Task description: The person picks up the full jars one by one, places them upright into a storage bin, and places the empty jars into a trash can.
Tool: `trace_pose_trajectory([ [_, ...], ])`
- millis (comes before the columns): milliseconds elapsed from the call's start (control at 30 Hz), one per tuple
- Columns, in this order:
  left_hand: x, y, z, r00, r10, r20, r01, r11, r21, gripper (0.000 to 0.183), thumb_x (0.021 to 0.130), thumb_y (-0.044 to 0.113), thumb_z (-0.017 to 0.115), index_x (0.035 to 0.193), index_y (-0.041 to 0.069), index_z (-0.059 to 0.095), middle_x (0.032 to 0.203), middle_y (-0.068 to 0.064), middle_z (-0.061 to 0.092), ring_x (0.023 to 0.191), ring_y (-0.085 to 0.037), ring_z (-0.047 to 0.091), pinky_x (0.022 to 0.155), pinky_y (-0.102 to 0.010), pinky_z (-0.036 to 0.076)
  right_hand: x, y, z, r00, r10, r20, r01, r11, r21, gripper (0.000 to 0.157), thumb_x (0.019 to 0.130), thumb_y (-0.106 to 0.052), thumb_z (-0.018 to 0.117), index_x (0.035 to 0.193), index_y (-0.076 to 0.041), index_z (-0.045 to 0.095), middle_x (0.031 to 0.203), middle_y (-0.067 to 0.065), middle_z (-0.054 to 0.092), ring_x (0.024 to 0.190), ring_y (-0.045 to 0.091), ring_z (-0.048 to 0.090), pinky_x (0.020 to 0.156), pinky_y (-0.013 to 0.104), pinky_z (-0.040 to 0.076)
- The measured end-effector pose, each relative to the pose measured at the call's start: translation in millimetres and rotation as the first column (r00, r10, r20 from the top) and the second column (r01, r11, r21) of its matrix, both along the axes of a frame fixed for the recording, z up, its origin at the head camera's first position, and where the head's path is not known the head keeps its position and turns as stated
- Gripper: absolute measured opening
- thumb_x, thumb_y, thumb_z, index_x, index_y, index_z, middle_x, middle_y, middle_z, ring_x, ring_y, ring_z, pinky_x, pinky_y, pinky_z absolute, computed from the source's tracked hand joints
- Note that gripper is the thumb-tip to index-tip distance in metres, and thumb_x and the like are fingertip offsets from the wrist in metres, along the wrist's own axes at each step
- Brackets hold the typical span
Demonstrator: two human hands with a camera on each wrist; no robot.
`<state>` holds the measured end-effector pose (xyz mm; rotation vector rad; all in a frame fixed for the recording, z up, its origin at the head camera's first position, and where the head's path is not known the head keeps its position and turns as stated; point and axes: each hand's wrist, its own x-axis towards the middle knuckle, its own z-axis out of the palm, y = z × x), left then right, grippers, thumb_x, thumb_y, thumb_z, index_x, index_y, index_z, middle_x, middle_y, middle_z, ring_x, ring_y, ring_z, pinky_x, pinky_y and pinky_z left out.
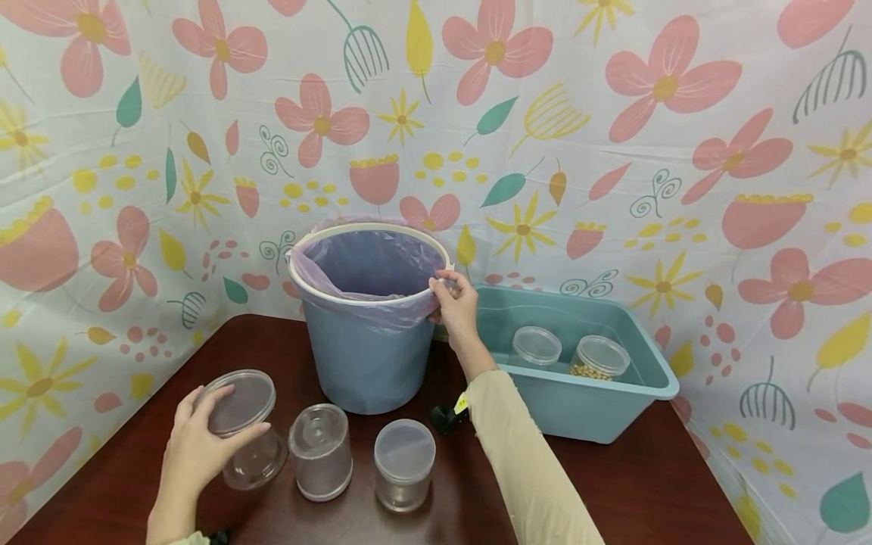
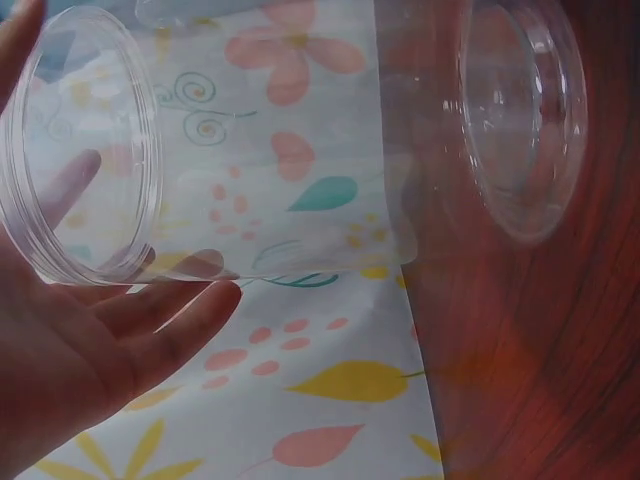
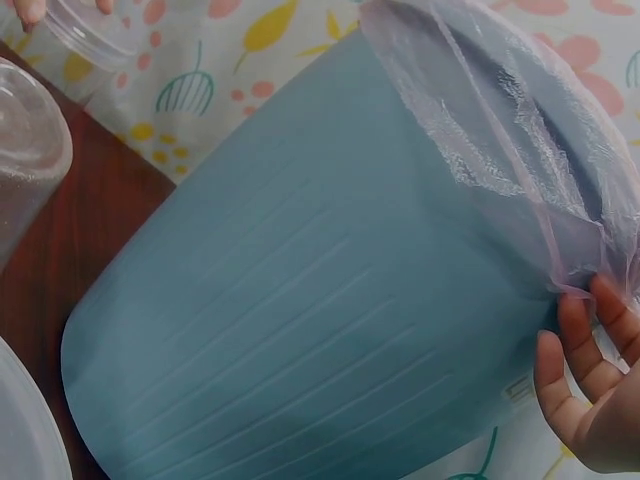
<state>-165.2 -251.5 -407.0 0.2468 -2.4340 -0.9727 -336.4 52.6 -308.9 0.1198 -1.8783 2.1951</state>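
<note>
At the left of the head view, my left hand [image 1: 194, 446] grips a clear plastic jar [image 1: 255, 463] near its lid, thumb on one side and fingers on the other. The left wrist view shows the see-through jar [image 2: 300, 150] with nothing visible inside. My right hand [image 1: 459, 310] pinches the right rim of a blue trash bin [image 1: 368, 363] lined with a thin pinkish bag [image 1: 402, 316]. Close up in the right wrist view, the fingertips [image 3: 575, 315] are at the folded-over edge of the bag.
Between my hands on the dark wooden table stand an upside-down clear jar [image 1: 320, 458] and a lidded jar [image 1: 404, 465]. To the right, a teal tub [image 1: 572, 401] holds two lidded jars, one containing small tan pieces [image 1: 589, 371]. Flowered cloth [image 1: 518, 151] hangs behind.
</note>
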Motion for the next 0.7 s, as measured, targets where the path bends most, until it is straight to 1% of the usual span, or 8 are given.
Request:
trace_pose_trajectory([
  [133,-0.8,0,-1.8,1.000,0.001,-0.027,-0.001,1.000,0.001,0.075,0.057,0.036,0.083,0.119,0.007,0.053,0.131,-0.026,0.029,0.108,-0.052,0.034,0.076,-0.062,0.029,0.7,1,0.1,1.000,-0.002,-0.001,0.002,1.000,-0.001,0.024,0.083,-0.014,0.063,0.104,-0.004,0.058,0.052,-0.004,0.044,0.040,0.010,0.043,0.046,0.032,0.045],
  [267,-2.1,0,-2.7,0.998,0.011,-0.059,-0.011,1.000,0.004,0.073,0.056,0.035,0.084,0.117,0.006,0.055,0.128,-0.026,0.033,0.106,-0.051,0.036,0.077,-0.060,0.030,0.3,1,-0.2,1.000,-0.005,-0.004,0.005,1.000,-0.007,0.021,0.082,-0.013,0.063,0.102,-0.006,0.059,0.052,-0.003,0.044,0.039,0.011,0.044,0.044,0.031,0.044],
  [400,-3.2,1,-0.7,0.994,0.033,-0.103,-0.031,0.999,0.022,0.071,0.054,0.032,0.085,0.115,0.005,0.058,0.125,-0.025,0.037,0.106,-0.048,0.037,0.079,-0.060,0.030,0.4,2,-0.3,1.000,-0.003,-0.005,0.003,1.000,-0.008,0.022,0.083,-0.013,0.063,0.103,-0.006,0.059,0.052,-0.002,0.043,0.039,0.011,0.044,0.043,0.029,0.044],
  [500,-4.1,3,4.7,0.986,0.062,-0.154,-0.056,0.997,0.043,0.069,0.053,0.027,0.085,0.114,0.005,0.060,0.123,-0.023,0.041,0.107,-0.046,0.039,0.081,-0.059,0.030,0.7,2,-0.1,1.000,-0.002,0.001,0.002,1.000,-0.004,0.022,0.083,-0.014,0.063,0.103,-0.006,0.059,0.052,-0.002,0.042,0.039,0.012,0.044,0.042,0.028,0.044],
  [600,-5.2,4,14.2,0.976,0.088,-0.201,-0.078,0.995,0.059,0.068,0.053,0.024,0.086,0.113,0.005,0.061,0.122,-0.023,0.042,0.107,-0.045,0.040,0.082,-0.059,0.030,0.8,2,-0.2,1.000,0.000,0.000,0.000,1.000,0.001,0.023,0.083,-0.015,0.062,0.104,-0.006,0.059,0.051,-0.002,0.042,0.039,0.012,0.044,0.043,0.029,0.044],
  [700,-6.6,5,24.7,0.966,0.095,-0.241,-0.084,0.995,0.055,0.068,0.051,0.023,0.086,0.112,0.005,0.061,0.122,-0.022,0.043,0.107,-0.044,0.040,0.082,-0.058,0.031,0.9,2,-0.4,1.000,0.002,-0.003,-0.002,1.000,0.002,0.026,0.083,-0.014,0.062,0.106,-0.003,0.058,0.051,-0.003,0.042,0.039,0.012,0.044,0.042,0.028,0.044],
])
